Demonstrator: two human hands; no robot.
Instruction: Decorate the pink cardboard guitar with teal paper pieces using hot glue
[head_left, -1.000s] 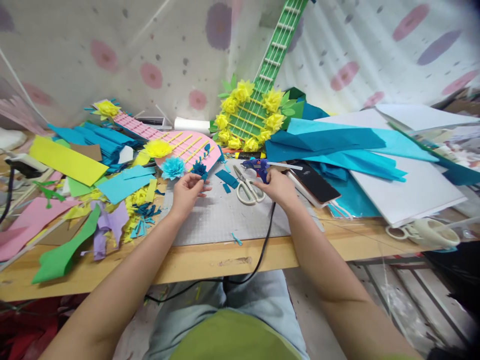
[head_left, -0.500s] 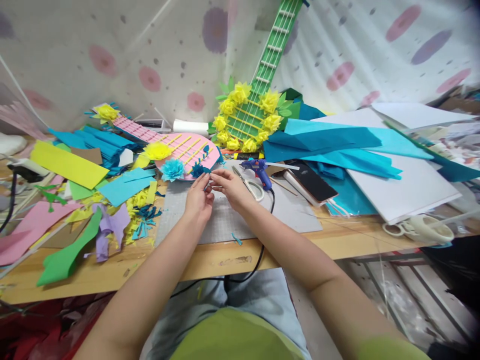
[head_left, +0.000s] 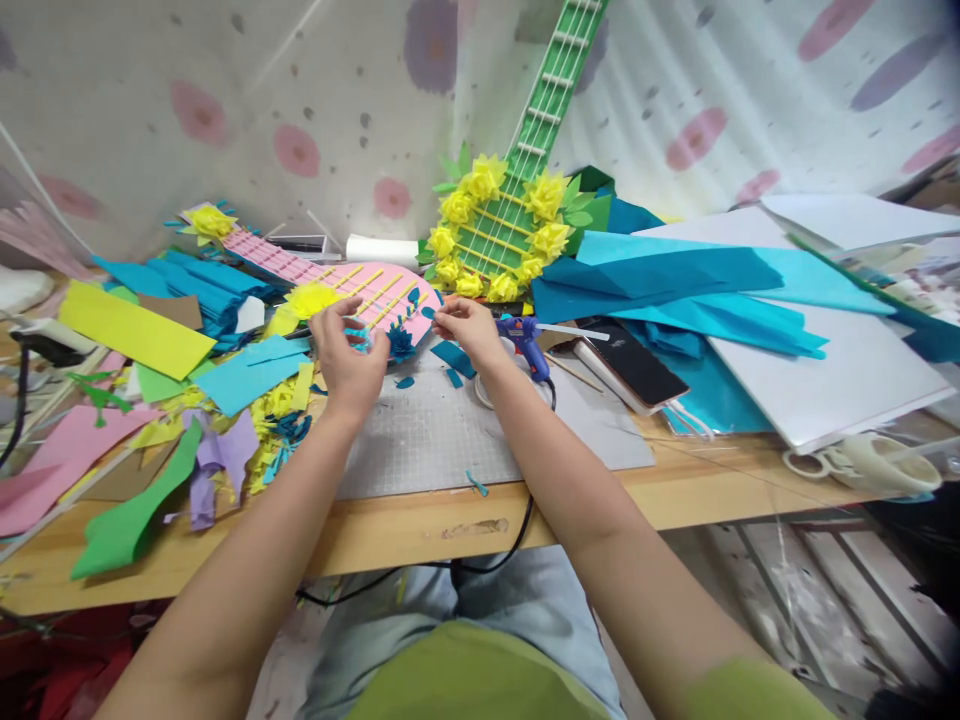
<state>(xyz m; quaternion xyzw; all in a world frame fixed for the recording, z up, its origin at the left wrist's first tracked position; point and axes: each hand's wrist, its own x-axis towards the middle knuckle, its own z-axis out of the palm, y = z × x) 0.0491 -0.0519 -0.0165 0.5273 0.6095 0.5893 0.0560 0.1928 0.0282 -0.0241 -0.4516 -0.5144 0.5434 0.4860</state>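
A pink paper guitar (head_left: 397, 285) with yellow strips lies across the back of the grey cutting mat (head_left: 427, 440). By its right edge, my right hand (head_left: 469, 330) pinches a small dark blue paper petal (head_left: 428, 312). My left hand (head_left: 349, 360) is held with fingers apart at the guitar's near side, in front of a light blue paper flower that it partly hides. Between the hands sits a dark blue paper flower (head_left: 401, 342) on the guitar. Dark blue paper scraps (head_left: 454, 358) lie on the mat, below my right hand.
A blue glue gun (head_left: 527, 345) with its cord lies right of my right hand, beside partly hidden scissors (head_left: 484, 390). Behind stands a green paper guitar (head_left: 495, 240) with yellow flowers. A phone (head_left: 634, 360) and blue sheets (head_left: 660, 275) are at right; paper scraps (head_left: 142, 330) crowd the left.
My hands were together at the dark blue flower and have moved apart. The left went left and opened; the right rose to the guitar's edge with the petal, uncovering blue scraps.
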